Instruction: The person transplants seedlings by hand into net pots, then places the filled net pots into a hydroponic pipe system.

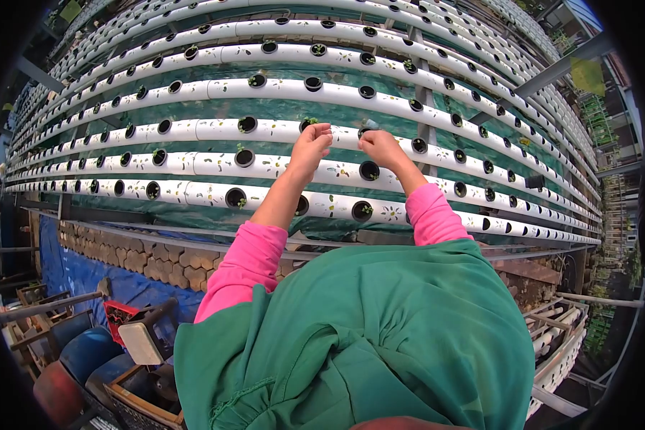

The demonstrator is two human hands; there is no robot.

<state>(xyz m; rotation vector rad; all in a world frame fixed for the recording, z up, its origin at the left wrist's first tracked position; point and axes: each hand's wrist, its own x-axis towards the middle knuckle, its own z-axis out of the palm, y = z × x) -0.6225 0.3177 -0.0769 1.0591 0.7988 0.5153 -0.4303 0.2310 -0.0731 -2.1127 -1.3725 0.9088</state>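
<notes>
My left hand point(312, 149) is raised over the white pipes, its fingers loosely bent and apart. Beyond its fingertips, a black net pot point(306, 126) with a small green seedling sits in a pipe hole, partly hidden by the hand. My right hand point(383, 148) is closed, fingers curled down close over the same white pipe point(265, 132); what its fingertips hold is hidden. Just behind its knuckles shows a greyish cup-like thing point(369, 125). Nearer to me, another black pot point(369, 170) stands in the pipe below my right wrist.
Rows of white pipes with black pots and scattered leaf bits stretch across, over green sheeting point(265, 109). A metal rail point(322, 244) runs along the near edge. At left lie a blue tarp point(72, 265), a red crate point(120, 319) and barrels. Metal posts point(566, 64) rise at right.
</notes>
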